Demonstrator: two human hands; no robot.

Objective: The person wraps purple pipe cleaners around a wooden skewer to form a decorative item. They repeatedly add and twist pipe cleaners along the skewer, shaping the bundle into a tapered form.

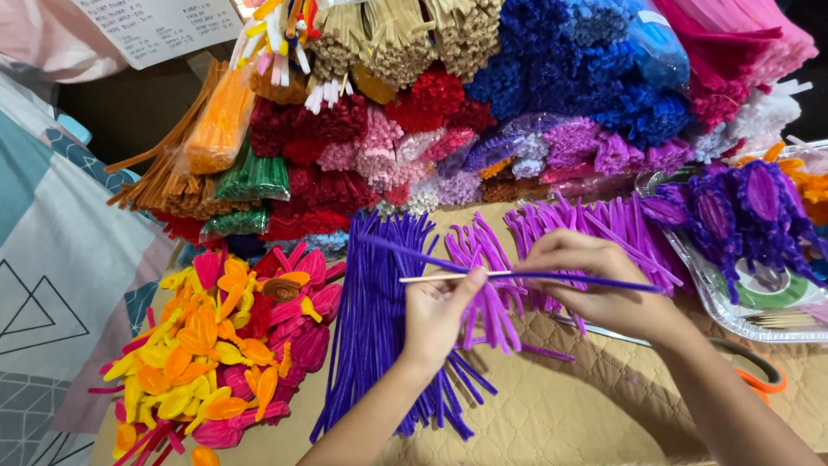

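Purple chenille stem and thin wooden stick pinched together between two hands over a quilted tan table cover (552, 414).

Nearest, the left hand (435, 315) clamps the thin pale wooden stick (431, 278) at its nine o'clock end, while the right hand (595, 285), apart from it at three o'clock, closes on the long dark purple fuzzy wire stem (604, 280) lying along the stick. Judged from this, the step is laying stem against stick; next calls for steady tension and a tight first turn. Beneath lie loose purple stems (371, 328); at nine o'clock, a pile of folded orange, yellow and pink petals (224, 345); at two o'clock, a clear tray (733, 319) of purple petal shapes; at twelve, stacked coloured stem bundles (535, 78).
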